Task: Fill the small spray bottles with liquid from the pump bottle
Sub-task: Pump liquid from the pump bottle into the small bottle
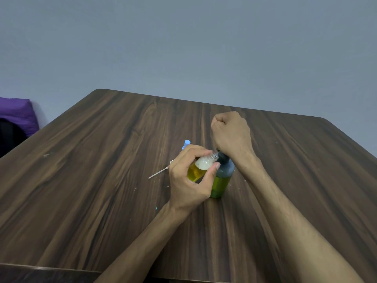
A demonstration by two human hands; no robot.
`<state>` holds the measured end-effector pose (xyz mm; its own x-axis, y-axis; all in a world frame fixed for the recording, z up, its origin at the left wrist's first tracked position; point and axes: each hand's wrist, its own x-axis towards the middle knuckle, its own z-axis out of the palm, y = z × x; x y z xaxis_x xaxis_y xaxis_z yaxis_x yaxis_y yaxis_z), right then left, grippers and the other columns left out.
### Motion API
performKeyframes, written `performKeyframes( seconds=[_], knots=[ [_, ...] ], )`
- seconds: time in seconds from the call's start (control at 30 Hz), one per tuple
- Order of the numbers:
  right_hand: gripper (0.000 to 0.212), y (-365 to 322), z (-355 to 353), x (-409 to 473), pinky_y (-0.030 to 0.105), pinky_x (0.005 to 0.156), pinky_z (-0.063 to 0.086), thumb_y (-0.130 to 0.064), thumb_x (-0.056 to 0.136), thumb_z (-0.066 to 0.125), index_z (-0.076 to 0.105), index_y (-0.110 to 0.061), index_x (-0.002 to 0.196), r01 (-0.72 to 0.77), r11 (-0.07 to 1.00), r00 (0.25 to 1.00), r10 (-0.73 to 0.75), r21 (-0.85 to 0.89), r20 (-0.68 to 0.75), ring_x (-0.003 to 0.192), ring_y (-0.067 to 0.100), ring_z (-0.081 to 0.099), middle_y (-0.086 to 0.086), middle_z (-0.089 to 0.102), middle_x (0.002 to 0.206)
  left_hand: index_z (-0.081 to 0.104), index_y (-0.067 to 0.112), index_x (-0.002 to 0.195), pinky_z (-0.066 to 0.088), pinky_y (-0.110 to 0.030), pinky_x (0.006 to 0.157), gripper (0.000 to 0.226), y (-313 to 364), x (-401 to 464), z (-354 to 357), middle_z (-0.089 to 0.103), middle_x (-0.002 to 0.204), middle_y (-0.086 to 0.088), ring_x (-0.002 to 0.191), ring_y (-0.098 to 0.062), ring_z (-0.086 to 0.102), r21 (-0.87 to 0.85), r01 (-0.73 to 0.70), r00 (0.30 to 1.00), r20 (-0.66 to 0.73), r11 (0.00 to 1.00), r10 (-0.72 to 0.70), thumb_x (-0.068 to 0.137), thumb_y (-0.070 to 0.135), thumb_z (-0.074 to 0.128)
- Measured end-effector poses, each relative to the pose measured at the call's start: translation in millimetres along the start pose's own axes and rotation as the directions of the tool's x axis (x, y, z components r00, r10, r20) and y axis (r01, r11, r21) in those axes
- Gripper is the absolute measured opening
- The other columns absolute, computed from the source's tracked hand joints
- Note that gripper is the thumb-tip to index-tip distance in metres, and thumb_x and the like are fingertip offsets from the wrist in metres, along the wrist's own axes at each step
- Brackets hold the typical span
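Small spray bottle [201, 167]: pinched in the left hand [189, 180], tilted, its long axis leaning up and right so the open neck meets the pump spout; yellow liquid low, white foam near the neck.
Pump bottle [221, 180]: upright near the middle of the desk [102, 160], just right of the small bottle — touching it at the spout, as far as the view shows.
Right hand [230, 133]: closed in a fist, wrist bearing on the pump head; it grips nothing visible.
Key relation: neck under spout — the left hand must hold that alignment.
Behind the left hand: a blue cap [186, 144] and a loose spray tube [158, 173], toward the far edge.
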<state>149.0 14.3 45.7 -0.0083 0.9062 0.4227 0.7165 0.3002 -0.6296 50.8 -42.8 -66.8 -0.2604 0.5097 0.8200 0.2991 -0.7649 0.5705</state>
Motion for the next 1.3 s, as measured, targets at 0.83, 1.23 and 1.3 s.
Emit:
performKeyframes(
  seconds=[0.83, 1.23, 1.3],
  knots=[
    [0.049, 25, 11, -53, 0.037, 0.07, 0.053, -0.042, 0.101, 0.057, 0.072, -0.017, 0.061, -0.209, 0.688, 0.977, 0.114, 0.695, 0.182, 0.071, 0.019, 0.066, 0.011, 0.07, 0.07, 0.074, 0.005, 0.106, 0.059, -0.045, 0.079, 0.022, 2, 8, 1, 0.073, 0.105, -0.008, 0.098, -0.026, 0.073, -0.096, 0.139, 0.989, -0.046, 0.986, -0.144, 0.088, 0.012, 0.085],
    [0.05, 28, 27, -63, 0.031, 0.055, 0.048, -0.037, 0.094, 0.05, 0.069, -0.008, 0.058, -0.088, 0.669, 0.981, 0.186, 0.738, -0.052, 0.054, 0.017, 0.059, 0.014, 0.062, 0.056, 0.074, 0.0, 0.103, 0.054, -0.024, 0.081, 0.024, 3, 12, -3, 0.072, 0.102, -0.004, 0.096, -0.019, 0.071, -0.025, 0.138, 0.988, -0.069, 0.99, -0.14, 0.086, 0.011, 0.086],
    [0.049, 27, 30, -63, 0.029, 0.055, 0.046, -0.032, 0.097, 0.052, 0.065, -0.009, 0.056, -0.1, 0.66, 0.969, 0.235, 0.744, -0.078, 0.049, 0.008, 0.057, 0.002, 0.062, 0.051, 0.073, -0.001, 0.103, 0.055, -0.026, 0.08, 0.024, 2, 12, -4, 0.072, 0.102, -0.005, 0.096, -0.02, 0.071, -0.024, 0.135, 0.989, -0.065, 0.991, -0.136, 0.085, 0.009, 0.086]
  ],
)
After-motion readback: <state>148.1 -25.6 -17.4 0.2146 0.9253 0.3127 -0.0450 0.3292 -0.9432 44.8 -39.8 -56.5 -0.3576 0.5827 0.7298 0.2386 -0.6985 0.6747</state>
